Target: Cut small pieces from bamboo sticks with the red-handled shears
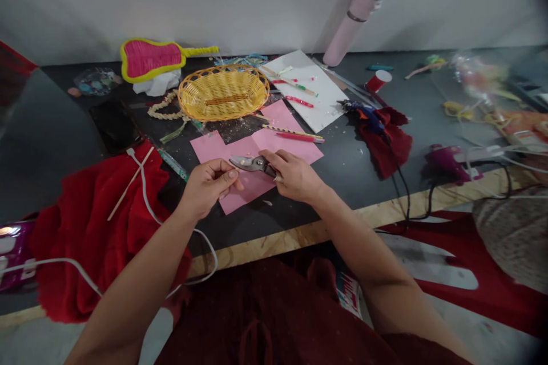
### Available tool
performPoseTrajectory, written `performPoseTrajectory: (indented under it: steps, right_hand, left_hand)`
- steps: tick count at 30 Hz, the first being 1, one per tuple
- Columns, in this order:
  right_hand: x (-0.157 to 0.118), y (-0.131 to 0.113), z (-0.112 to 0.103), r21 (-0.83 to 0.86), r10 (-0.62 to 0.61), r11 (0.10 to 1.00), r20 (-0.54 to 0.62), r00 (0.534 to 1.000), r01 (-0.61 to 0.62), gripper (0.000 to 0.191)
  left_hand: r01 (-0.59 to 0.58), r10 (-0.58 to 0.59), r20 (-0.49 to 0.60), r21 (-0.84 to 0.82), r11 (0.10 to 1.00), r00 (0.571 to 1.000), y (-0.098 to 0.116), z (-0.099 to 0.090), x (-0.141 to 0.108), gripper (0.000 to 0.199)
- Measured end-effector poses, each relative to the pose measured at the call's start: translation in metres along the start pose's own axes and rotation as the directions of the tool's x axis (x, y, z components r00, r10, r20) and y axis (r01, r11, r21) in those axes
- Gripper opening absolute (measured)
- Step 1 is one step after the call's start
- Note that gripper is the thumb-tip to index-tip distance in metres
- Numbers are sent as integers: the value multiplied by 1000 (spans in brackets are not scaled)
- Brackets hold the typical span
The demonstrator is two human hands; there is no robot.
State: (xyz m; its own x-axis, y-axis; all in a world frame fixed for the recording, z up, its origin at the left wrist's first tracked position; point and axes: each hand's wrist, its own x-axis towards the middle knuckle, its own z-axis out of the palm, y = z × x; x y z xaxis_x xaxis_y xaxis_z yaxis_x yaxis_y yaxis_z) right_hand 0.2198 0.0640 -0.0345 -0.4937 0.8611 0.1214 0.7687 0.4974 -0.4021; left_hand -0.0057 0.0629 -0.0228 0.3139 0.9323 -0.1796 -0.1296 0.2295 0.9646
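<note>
My right hand point(295, 175) is wrapped round the handles of a pair of pruning shears point(252, 164), whose blades point left. Close to the blade tips, my left hand point(213, 183) is closed in a pinch; whatever lies between its fingers is too small to make out. Both hands are over pink paper sheets point(244, 197) on the dark table. Just beyond them, a striped pencil point(291, 132) and a pink stick point(297, 138) lie on the paper. Behind these stands a yellow wicker basket point(222, 94).
A red cloth point(107, 228) with a white cable is at left, near a dark phone point(115, 124). White paper point(325, 105) holds pens. At right are a glue gun point(363, 114) on dark red cloth and a red-sided spool point(379, 81). A pink bottle point(349, 31) stands behind.
</note>
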Motion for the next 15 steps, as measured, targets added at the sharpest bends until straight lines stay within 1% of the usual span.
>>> performPoseTrajectory:
  steps: [4,10,13,15]
  right_hand:
    - [-1,3,-3,46,-42,998,16,999,41,67]
    - [-2,7,-7,139,-102,986,37,994,96,65]
    - [-1,6,-7,93,-101,991,13,995,99,70]
    - [0,7,-5,39,-98,994,-17,995,99,75]
  left_hand:
    - [-52,56,-36,83,995,998,-2,2,-1,22]
    - [-101,104,-11,155,983,995,-6,1,-4,21]
    - [-100,99,13,127,987,995,-4,-2,-3,22]
    - [-52,49,66,60,997,997,-2,-4,-3,23]
